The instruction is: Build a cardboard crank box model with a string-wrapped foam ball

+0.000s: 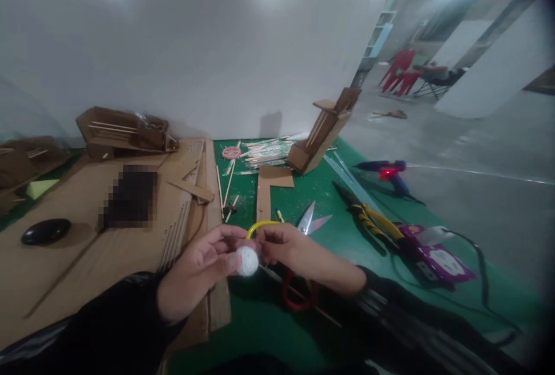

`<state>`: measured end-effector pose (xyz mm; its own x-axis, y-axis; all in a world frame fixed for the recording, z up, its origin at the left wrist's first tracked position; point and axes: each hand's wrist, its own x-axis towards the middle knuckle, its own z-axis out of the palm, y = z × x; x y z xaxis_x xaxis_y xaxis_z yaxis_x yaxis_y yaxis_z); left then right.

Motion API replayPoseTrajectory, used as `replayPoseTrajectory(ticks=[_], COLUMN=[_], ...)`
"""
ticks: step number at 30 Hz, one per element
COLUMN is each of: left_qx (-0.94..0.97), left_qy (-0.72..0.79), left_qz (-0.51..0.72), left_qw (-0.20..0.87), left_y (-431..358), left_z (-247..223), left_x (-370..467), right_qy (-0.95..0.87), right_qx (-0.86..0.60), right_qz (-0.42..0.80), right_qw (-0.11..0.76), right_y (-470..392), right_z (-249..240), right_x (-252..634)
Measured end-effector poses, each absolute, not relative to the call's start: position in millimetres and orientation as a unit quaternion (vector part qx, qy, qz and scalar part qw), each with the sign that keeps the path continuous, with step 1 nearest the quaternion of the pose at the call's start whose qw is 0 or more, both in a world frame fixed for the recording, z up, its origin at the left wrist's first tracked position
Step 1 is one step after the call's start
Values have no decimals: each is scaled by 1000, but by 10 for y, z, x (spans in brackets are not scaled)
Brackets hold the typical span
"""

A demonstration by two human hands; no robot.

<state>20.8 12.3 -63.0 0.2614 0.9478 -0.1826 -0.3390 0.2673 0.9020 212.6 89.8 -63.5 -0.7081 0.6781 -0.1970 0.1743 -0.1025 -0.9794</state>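
Observation:
My left hand [212, 259] is closed around a small white ball [248, 261], which looks like wound string. Close against it, my right hand [288, 248] has its fingers pinched together; what they hold is too small or hidden to make out. A curved yellow piece [261, 224] shows just behind my fingertips, and I cannot tell whether either hand touches it. Beneath my right hand lies a pair of scissors [307, 220] with red handles, blades pointing away and partly apart. A thin stick passes under my right wrist.
Cardboard sheets [221, 300] cover the left side, bearing a black mouse-like object [46, 231]. A tall cardboard structure [323, 132] stands beside wrapped sticks [266, 152]. On the right lie yellow-black pliers [368, 219], a purple power strip [437, 259] and a glue gun [385, 173] with its red light lit.

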Motion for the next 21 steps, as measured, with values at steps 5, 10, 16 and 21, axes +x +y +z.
replayPoseTrajectory(ticks=[5, 10, 16, 21], left_qx=[443, 462, 465, 446], left_qy=[382, 416, 466, 509], left_qz=[415, 385, 429, 468], left_qw=[697, 682, 618, 568], left_y=[131, 166, 200, 185], left_z=[-727, -784, -736, -698], left_x=[206, 224, 239, 230], right_qy=[-677, -703, -700, -689], right_qx=[-357, -387, -389, -357], right_qz=[626, 581, 570, 569], right_qw=[148, 132, 185, 274], right_y=[927, 933, 818, 632], right_z=[-592, -521, -514, -448], right_x=[2130, 2101, 2056, 2033])
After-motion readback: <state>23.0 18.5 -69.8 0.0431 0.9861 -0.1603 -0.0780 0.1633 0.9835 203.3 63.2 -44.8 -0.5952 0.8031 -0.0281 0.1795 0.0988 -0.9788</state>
